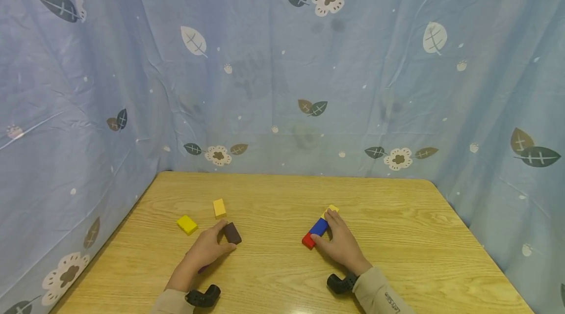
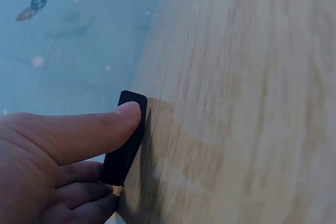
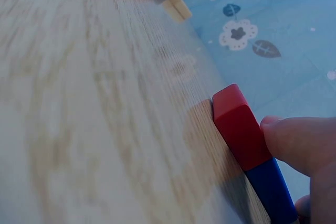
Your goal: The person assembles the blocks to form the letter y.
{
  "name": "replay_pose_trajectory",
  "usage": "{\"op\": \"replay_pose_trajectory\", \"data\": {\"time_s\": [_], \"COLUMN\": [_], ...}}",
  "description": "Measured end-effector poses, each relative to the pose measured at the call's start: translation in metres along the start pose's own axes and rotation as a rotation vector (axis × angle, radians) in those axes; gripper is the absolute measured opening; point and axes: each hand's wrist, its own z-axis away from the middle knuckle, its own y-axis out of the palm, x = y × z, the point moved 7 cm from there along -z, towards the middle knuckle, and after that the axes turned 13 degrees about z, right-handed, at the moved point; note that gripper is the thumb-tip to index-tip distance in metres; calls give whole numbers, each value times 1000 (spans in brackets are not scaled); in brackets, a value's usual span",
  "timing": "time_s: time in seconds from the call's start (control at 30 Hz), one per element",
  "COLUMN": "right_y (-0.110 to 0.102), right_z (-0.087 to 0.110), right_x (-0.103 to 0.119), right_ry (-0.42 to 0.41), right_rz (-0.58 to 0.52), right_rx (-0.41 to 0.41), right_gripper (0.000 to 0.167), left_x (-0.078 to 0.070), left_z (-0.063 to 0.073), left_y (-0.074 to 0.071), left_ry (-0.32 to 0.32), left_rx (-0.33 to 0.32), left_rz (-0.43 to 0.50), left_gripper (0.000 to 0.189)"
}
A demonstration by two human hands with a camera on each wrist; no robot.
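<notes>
My left hand (image 1: 205,249) pinches a dark brown block (image 1: 232,233) between thumb and fingers at the table surface. In the left wrist view, the thumb presses on the dark block (image 2: 124,140). My right hand (image 1: 342,244) holds a row of blocks lying end to end: a red block (image 1: 307,240) nearest me, a blue block (image 1: 319,227) in the middle and a yellow block (image 1: 333,208) at the far end. The thumb touches the red block (image 3: 242,135) in the right wrist view, with the blue block (image 3: 270,190) against it. Fingers partly cover the yellow one.
On the wooden table (image 1: 273,260), a bright yellow block (image 1: 187,224) and an orange-yellow block (image 1: 219,208) lie beyond my left hand. A purple block (image 1: 203,269) is mostly hidden under that hand. Blue patterned curtains (image 1: 273,68) stand behind and beside the table.
</notes>
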Motion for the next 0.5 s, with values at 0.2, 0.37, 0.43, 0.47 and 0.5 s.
{"op": "replay_pose_trajectory", "data": {"time_s": [0.2, 0.37, 0.43, 0.47, 0.5], "right_y": [1, 2, 2, 2, 2], "right_z": [-1, -1, 0, 0, 0], "right_x": [-1, -1, -1, -2, -2], "right_ry": [1, 1, 1, 1, 3], "right_rz": [2, 1, -1, -2, -4], "right_rx": [1, 1, 3, 4, 7], "right_gripper": [81, 80, 80, 81, 81], "left_x": [-1, -2, -3, -3, -3], "left_z": [0, 2, 2, 2, 2], "left_y": [0, 0, 1, 1, 1], "left_ry": [3, 13, 19, 22, 24], "left_rx": [-10, -14, -15, -16, -18], "left_rz": [-4, -11, -12, -14, -17], "left_gripper": [79, 79, 78, 78, 78]}}
